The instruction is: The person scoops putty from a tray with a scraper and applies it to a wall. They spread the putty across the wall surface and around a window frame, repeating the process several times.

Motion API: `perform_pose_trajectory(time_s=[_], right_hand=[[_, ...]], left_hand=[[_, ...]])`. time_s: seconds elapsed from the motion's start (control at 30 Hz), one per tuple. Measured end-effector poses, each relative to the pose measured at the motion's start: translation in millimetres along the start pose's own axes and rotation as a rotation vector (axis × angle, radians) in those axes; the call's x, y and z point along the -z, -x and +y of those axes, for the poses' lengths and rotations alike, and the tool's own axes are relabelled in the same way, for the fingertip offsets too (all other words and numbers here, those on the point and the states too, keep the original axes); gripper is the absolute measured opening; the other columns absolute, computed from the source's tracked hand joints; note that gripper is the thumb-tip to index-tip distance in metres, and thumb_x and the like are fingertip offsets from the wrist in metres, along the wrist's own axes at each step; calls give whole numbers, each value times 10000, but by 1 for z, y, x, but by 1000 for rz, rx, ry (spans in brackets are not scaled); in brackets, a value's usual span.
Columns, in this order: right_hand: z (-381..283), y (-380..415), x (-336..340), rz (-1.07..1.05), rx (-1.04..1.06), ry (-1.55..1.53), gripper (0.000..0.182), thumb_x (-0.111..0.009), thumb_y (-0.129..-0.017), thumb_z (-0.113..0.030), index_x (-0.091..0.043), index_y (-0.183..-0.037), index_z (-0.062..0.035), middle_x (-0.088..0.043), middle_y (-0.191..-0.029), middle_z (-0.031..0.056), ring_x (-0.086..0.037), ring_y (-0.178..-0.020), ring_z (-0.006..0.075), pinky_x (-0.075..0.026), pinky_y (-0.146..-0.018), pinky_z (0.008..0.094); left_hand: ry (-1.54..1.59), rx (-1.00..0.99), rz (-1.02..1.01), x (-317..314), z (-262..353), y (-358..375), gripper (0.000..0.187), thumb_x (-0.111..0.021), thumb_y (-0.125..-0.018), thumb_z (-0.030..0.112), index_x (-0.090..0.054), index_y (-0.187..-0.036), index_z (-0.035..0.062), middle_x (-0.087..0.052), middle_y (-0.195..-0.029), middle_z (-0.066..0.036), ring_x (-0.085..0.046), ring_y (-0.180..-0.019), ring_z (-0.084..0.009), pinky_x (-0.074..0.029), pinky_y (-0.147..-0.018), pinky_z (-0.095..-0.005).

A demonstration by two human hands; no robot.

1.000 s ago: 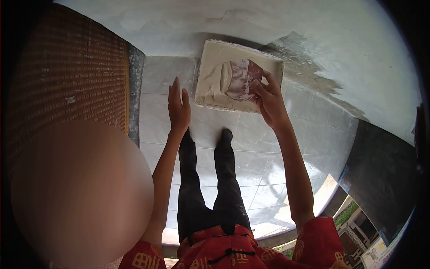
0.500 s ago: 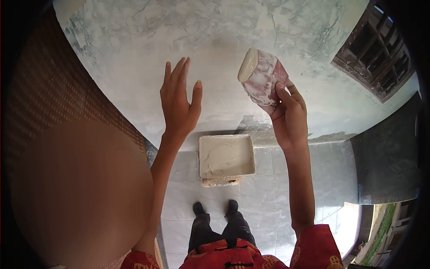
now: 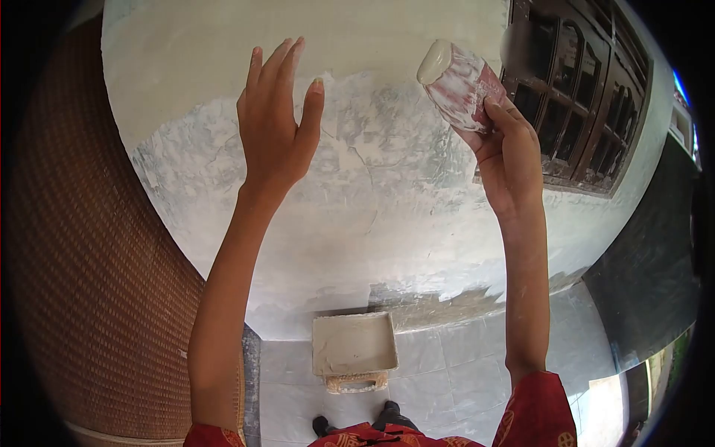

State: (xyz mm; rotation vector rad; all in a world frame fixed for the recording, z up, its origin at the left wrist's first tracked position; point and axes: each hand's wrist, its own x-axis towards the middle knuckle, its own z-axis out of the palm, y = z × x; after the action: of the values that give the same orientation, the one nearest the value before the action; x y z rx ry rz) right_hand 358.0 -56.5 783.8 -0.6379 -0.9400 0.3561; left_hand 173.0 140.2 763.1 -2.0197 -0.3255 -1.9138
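My right hand (image 3: 512, 153) grips a flat maroon putty scraper (image 3: 471, 86), thumb on its face. White putty smears cover the scraper, and a thick cream-coloured lump (image 3: 435, 62) sits along its far edge. My left hand (image 3: 274, 123) is raised in front of the wall with its fingers stretched out and the thumb apart, holding nothing. Behind both hands, the wall (image 3: 357, 37) is smooth and cream at the top, with a rough grey-and-white patch (image 3: 372, 141) lower down. Below stands a tray of cream putty (image 3: 354, 343) on a small putty-stained stool (image 3: 356, 383).
To the right is a dark wooden window (image 3: 573, 97) with several panes. A woven mat wall (image 3: 89, 246) curves along the left side. Grey tiles (image 3: 439, 380) cover the floor, where my feet (image 3: 320, 425) stand close to the stool. A dark panel (image 3: 648, 276) stands at the right.
My view has tilted upward, so more of the upper wall and window shows and the tray sits lower. Both hands appear higher and farther apart, the right still gripping the putty scraper.
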Motion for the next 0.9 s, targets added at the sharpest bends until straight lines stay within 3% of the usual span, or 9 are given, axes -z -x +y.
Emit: perform_pose_trajectory(time_s=[0.3, 0.6, 0.7, 0.8, 0.9], right_hand=[[-54, -84, 51, -120, 116, -40, 271, -437, -1006, -6, -518, -1228, 128, -647, -1139, 197, -705, -992, 243, -645, -886, 366], [-58, -137, 81, 81, 209, 149, 260, -452, -1049, -74, -557, -1237, 71, -657, -1159, 154, -694, -1012, 203, -620, -902, 338], [-61, -158, 84, 116, 334, 238, 247, -489, -1030, -77, -545, -1213, 79, -674, -1046, 140, -691, -879, 165, -619, -817, 309], [-64, -183, 87, 149, 510, 391, 204, -507, -1028, -90, -608, -1124, 59, -690, -981, 106, -669, -827, 136, -591, -755, 298], [-70, -206, 89, 302, 806, 933, 193, -559, -990, -51, -686, -1123, 5, -732, -1003, 146, -697, -876, 199, -551, -882, 371]], left_hand=[[-72, -60, 109, -56, 43, -75, 482, -498, -1022, 360, -530, -1444, 130, -536, -1480, -91, -349, -1467, -388, -310, -1125, -565], [-46, -139, 102, -121, 44, -102, 474, -501, -1018, 360, -533, -1441, 148, -556, -1461, -88, -369, -1458, -366, -315, -1128, -547], [-14, -143, 15, -137, 45, -111, 477, -470, -1042, 332, -482, -1482, 148, -501, -1515, -86, -322, -1489, -356, -271, -1173, -533], [-21, -156, 8, -159, 42, -120, 476, -472, -1041, 331, -483, -1480, 146, -504, -1510, -92, -327, -1486, -355, -271, -1171, -535], [-17, -129, 28, -180, 44, -129, 475, -475, -1039, 329, -483, -1480, 150, -504, -1508, -96, -334, -1481, -353, -271, -1169, -539]])
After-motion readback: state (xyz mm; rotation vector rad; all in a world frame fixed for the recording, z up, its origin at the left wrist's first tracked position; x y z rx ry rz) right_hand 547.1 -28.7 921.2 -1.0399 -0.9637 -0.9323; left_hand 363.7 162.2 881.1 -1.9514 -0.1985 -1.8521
